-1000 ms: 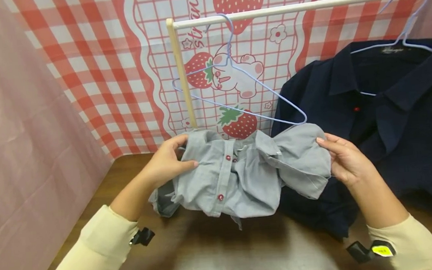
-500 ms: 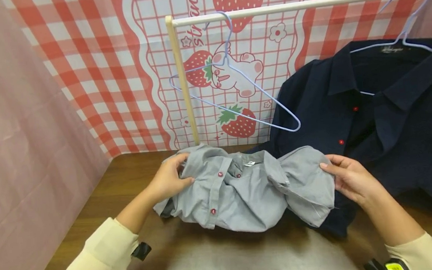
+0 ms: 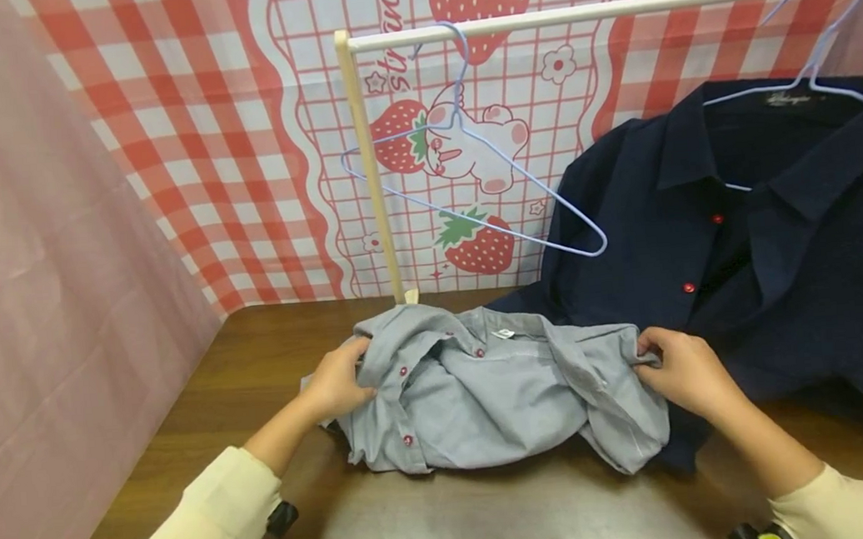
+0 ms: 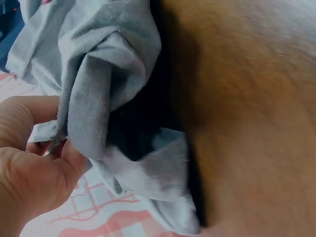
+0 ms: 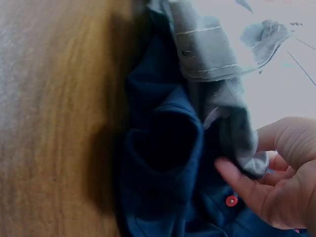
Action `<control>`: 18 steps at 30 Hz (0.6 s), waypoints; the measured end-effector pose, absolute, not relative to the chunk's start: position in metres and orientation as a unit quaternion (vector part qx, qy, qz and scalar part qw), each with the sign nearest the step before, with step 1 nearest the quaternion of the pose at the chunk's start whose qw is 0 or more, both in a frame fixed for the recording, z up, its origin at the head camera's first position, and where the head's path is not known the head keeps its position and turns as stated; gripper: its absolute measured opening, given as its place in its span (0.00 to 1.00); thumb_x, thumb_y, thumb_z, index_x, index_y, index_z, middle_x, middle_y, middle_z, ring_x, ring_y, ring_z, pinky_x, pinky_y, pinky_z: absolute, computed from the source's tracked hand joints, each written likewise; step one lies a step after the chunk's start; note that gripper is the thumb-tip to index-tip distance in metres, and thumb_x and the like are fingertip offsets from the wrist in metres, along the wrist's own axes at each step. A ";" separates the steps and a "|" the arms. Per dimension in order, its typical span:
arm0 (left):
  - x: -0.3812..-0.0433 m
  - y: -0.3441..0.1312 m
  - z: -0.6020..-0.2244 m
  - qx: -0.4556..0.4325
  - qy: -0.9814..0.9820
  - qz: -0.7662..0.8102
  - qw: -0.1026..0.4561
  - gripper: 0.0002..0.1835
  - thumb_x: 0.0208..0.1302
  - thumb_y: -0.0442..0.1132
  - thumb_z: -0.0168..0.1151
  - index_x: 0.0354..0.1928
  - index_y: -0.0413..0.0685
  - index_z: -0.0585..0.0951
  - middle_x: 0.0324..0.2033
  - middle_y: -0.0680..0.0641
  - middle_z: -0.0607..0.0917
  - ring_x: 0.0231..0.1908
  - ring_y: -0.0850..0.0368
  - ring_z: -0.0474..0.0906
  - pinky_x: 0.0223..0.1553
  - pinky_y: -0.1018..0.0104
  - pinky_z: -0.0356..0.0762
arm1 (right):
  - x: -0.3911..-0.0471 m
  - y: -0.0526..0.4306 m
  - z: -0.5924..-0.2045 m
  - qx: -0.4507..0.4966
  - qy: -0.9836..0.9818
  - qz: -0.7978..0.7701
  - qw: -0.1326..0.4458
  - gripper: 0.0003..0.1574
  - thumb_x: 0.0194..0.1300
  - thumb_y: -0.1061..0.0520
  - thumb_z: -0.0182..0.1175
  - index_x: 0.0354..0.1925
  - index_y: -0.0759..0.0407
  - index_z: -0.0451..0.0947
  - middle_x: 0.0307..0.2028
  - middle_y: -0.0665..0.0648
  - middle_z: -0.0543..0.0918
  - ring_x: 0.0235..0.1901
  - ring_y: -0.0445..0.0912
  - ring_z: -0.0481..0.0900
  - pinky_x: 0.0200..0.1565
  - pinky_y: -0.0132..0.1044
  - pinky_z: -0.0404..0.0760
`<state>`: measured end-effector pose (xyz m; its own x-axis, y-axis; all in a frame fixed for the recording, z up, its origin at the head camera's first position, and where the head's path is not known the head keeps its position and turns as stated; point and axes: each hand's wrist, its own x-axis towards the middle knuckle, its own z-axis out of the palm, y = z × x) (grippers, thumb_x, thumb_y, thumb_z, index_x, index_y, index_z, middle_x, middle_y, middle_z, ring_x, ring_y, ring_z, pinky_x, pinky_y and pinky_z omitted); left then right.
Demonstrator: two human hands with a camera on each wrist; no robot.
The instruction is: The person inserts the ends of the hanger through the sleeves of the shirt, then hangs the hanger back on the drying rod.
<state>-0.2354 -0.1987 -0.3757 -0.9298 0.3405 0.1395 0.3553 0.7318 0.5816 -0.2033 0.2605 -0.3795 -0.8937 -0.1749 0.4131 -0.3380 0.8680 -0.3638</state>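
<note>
A small grey button-up shirt (image 3: 479, 408) with red buttons lies bunched low over the wooden table, its collar and white label facing the back. My left hand (image 3: 340, 382) pinches its left side, thumb in front and fingers behind the cloth. In the left wrist view, a rolled fold of the shirt (image 4: 89, 108) hangs beside the left hand (image 4: 37, 163). At the other side, my right hand (image 3: 685, 367) pinches the shirt's right edge. The right wrist view has the right hand (image 5: 276, 182) with a grey edge between thumb and fingers.
A bare lilac wire hanger (image 3: 457, 120) hangs from the pale rail (image 3: 609, 9) behind the shirt. To the right, a navy shirt (image 3: 622, 206) hangs on another hanger, its lower part reaching the wooden table (image 3: 256, 340). A checked strawberry-print cloth (image 3: 205, 152) covers the back.
The grey shirt has come down towards the table, away from the hanger, and spread a little. Both hands moved lower; the right hand now pinches a fold of its right edge.
</note>
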 end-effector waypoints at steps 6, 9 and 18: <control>-0.238 -0.201 -0.381 -0.174 -0.930 -0.323 -0.023 0.28 0.46 0.25 0.74 0.52 0.43 0.75 0.48 0.42 0.82 0.53 0.41 0.77 0.51 0.46 0.76 | -0.202 0.258 -0.378 0.141 -0.960 0.173 0.166 0.13 0.44 0.64 0.70 0.26 0.57 0.73 0.19 0.48 0.70 0.20 0.45 0.67 0.23 0.41 0.66; -0.238 -0.202 -0.375 -0.179 -0.929 -0.323 -0.022 0.29 0.45 0.26 0.75 0.52 0.40 0.76 0.48 0.40 0.82 0.51 0.41 0.78 0.50 0.47 0.77 | -0.199 0.257 -0.368 0.138 -0.966 0.157 0.149 0.13 0.46 0.61 0.71 0.27 0.58 0.74 0.20 0.50 0.73 0.21 0.45 0.69 0.24 0.42 0.68; -0.236 -0.197 -0.339 -0.176 -0.940 -0.293 -0.014 0.28 0.48 0.30 0.74 0.53 0.33 0.76 0.48 0.35 0.77 0.43 0.46 0.79 0.42 0.55 0.80 | -0.187 0.248 -0.337 0.134 -0.967 0.128 0.178 0.17 0.51 0.59 0.71 0.37 0.66 0.79 0.27 0.57 0.76 0.24 0.47 0.72 0.25 0.42 0.70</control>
